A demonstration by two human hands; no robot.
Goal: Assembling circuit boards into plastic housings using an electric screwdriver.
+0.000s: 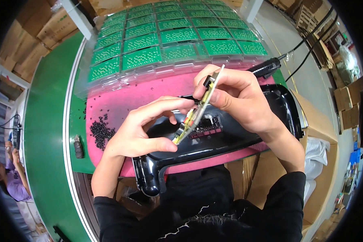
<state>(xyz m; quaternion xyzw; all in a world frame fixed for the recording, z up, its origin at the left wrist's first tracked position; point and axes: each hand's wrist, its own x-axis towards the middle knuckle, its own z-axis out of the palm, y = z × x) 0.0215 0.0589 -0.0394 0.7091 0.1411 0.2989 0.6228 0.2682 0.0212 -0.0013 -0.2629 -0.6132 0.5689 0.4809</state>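
A circuit board (197, 111) is raised and tilted almost edge-on above a glossy black plastic housing (238, 135). My right hand (244, 99) pinches its upper end between thumb and fingers, beside a dark coil. Its component side, with small yellow and red parts, faces my left hand (143, 129). That hand curves around the lower end, thumb at the bottom corner and index finger by the components; some of its fingertips are hidden. Below the board, the housing shows a cutout area with small slots and openings.
Clear trays of green circuit boards (141, 44) stand behind the pink mat (121, 101). Small black screws (102, 131) are piled at left, near a dark bottle-like object (78, 147). A corded black electric screwdriver (266, 67) lies at right. An open carton (320, 181) stands alongside. Another person (16, 177) is far left.
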